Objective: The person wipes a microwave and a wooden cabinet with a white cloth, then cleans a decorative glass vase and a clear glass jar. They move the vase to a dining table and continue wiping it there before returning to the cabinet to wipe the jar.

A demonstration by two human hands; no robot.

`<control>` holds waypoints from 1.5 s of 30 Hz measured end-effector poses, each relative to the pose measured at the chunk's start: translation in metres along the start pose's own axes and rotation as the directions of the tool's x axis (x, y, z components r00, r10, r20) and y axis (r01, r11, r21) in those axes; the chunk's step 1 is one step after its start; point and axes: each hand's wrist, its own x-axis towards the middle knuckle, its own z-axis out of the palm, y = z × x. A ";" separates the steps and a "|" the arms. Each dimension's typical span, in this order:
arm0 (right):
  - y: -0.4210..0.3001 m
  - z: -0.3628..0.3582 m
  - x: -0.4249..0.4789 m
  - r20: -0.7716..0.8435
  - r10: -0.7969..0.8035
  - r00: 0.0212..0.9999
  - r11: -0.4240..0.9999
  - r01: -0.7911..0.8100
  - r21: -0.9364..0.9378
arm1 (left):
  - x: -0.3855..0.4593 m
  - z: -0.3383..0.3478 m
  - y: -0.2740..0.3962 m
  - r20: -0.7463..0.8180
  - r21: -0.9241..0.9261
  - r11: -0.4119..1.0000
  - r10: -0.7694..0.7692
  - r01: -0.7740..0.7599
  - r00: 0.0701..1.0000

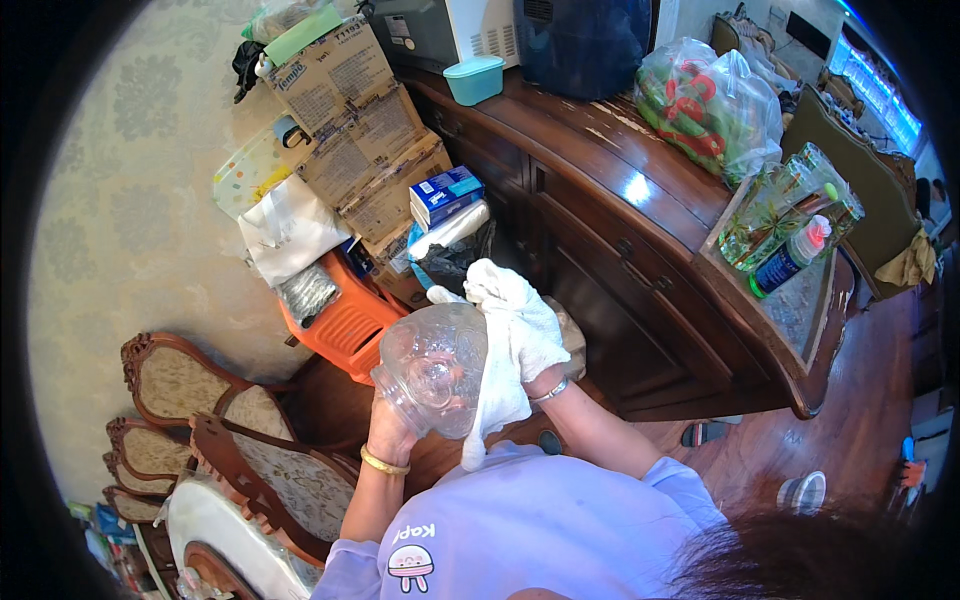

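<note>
A clear, rounded glass jar is tilted on its side in front of my chest, with its threaded mouth towards the lower left. My left hand, with a gold bangle at the wrist, grips the jar at its mouth end; part of the fingers shows blurred through the glass. A white cloth is bunched against the jar's other end, and a strip of it hangs down. My right hand, below a silver bracelet, is wrapped in this cloth, so most of its fingers are hidden.
A dark wooden sideboard bears a teal lidded container, a plastic bag of vegetables and a tray with glasses and a bottle. Left are cardboard boxes, an orange plastic stool and carved chairs.
</note>
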 end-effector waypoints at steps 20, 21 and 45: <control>-0.031 -0.004 -0.023 0.443 -0.186 0.877 0.603 0.457 -0.654 | 0.003 0.030 0.018 0.126 0.829 0.440 0.456 -0.346 0.881; -0.029 -0.002 -0.020 0.439 -0.187 0.879 0.618 0.453 -0.643 | 0.003 0.028 0.018 0.138 0.844 0.408 0.464 -0.349 0.875; 0.031 -0.013 0.007 0.222 0.131 0.966 0.926 -0.039 -0.375 | 0.001 -0.004 0.020 0.104 0.703 0.659 0.278 -0.268 0.955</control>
